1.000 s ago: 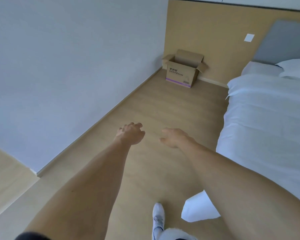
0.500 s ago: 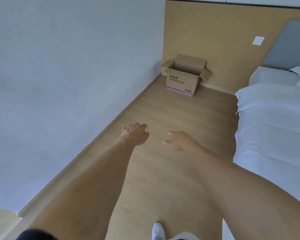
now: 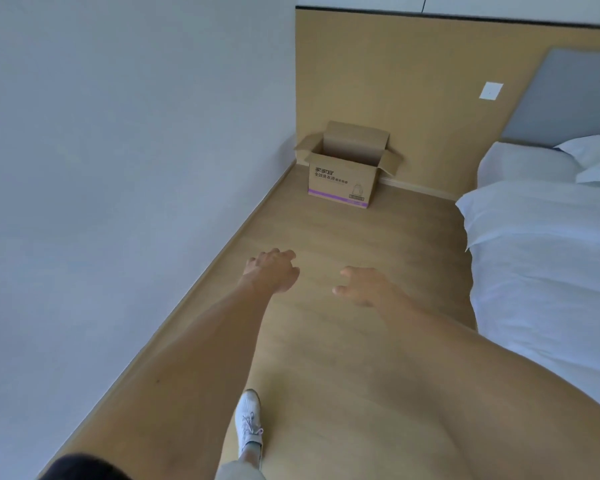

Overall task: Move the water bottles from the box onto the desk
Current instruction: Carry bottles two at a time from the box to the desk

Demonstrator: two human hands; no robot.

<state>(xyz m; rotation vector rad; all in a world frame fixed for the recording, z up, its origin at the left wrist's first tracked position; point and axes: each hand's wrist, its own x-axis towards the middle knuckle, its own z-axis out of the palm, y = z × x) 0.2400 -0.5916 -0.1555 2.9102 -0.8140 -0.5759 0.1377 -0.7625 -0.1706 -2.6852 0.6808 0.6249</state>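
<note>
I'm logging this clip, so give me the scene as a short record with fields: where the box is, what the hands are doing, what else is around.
box: open cardboard box on the floor in the far corner, flaps up
bottles: none visible; box interior hidden
left hand: held out, loosely curled, holding nothing
right hand: held out, relaxed, holding nothing
bed: on the right, white bedding
shoe: white, on the wood floor
desk: not in view

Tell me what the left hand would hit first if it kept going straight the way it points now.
Nothing close: the left hand hangs empty over bare wooden floor. Straight ahead, the first thing in line looks like the open cardboard box in the corner, though depth is hard to judge from this one view.
</note>
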